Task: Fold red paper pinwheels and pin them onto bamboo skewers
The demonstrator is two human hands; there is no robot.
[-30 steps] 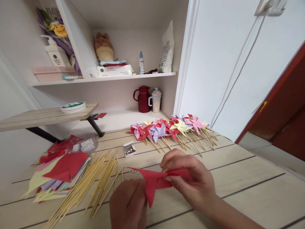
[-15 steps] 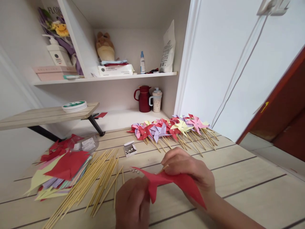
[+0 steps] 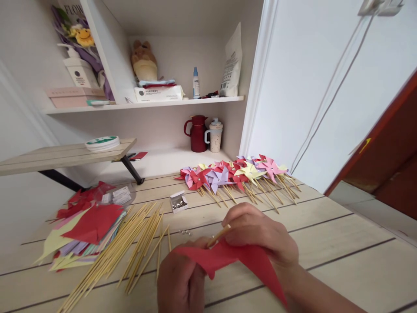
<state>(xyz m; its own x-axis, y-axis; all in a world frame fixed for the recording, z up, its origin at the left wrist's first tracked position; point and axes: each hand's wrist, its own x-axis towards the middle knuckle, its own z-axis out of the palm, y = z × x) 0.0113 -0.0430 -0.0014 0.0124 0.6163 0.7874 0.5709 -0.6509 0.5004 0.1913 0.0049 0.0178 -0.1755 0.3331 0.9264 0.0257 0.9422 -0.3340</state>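
Note:
Between my hands is a red paper pinwheel (image 3: 224, 257), its blades pointing left and down to the right. My left hand (image 3: 182, 278) is closed on the pinwheel's left side, fingers curled. From the other side my right hand (image 3: 260, 234) grips the paper, fingers bent over its top edge. A short end of a wooden stick (image 3: 219, 237) shows between the hands, behind the paper; the rest of it is hidden. Several small silvery pins (image 3: 184, 232) lie on the table just beyond my left hand.
Loose wooden sticks (image 3: 130, 243) and a pile of coloured paper (image 3: 94, 224) lie at left. A small box of pins (image 3: 178, 202) stands ahead. Finished pinwheels (image 3: 234, 176) lie in a heap at the back. A raised wooden stand (image 3: 65, 154) is at far left.
The pinwheel has tilted in my hands, and its left blade now lies across my left fingers. More of the stick end shows. The view has shifted slightly.

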